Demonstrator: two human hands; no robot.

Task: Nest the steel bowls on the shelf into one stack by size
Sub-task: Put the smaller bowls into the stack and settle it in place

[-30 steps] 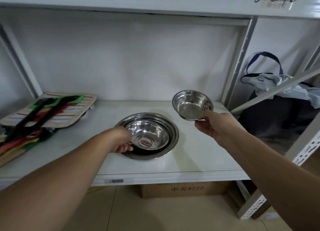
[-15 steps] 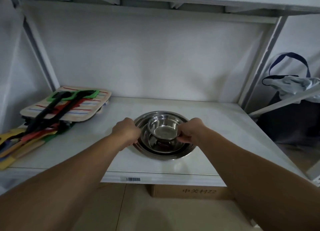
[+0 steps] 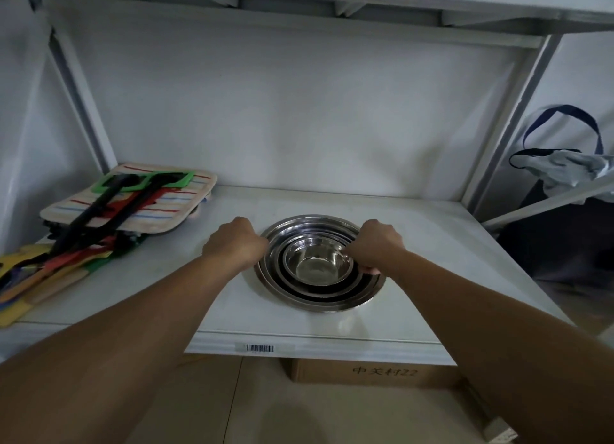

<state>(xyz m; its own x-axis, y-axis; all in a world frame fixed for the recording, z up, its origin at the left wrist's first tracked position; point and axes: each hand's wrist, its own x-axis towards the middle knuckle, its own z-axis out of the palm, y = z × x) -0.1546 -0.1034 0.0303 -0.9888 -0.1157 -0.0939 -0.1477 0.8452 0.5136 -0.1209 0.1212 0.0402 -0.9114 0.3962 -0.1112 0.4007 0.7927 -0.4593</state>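
Note:
A stack of nested steel bowls point(image 3: 319, 297) sits on the white shelf point(image 3: 432, 270), a little right of its middle. The smallest bowl point(image 3: 317, 266) rests inside at the centre, with wider rims ringing it. My left hand point(image 3: 234, 246) is closed on the left rim of the stack. My right hand point(image 3: 377, 246) is closed on the right side, fingers curled over the inner rims beside the smallest bowl. Which rim each hand pinches is hidden by the fingers.
A pile of striped pot holders and coloured utensils with black handles point(image 3: 109, 211) fills the shelf's left end. A metal upright point(image 3: 508, 118) bounds the right. A dark bag with cloth point(image 3: 571, 191) lies beyond it. A cardboard box point(image 3: 375, 372) sits below the shelf.
My right hand carried the small bowl from the air at the right down into the stack. Both hands now grip the stack's opposite sides. The view has shifted left and closer.

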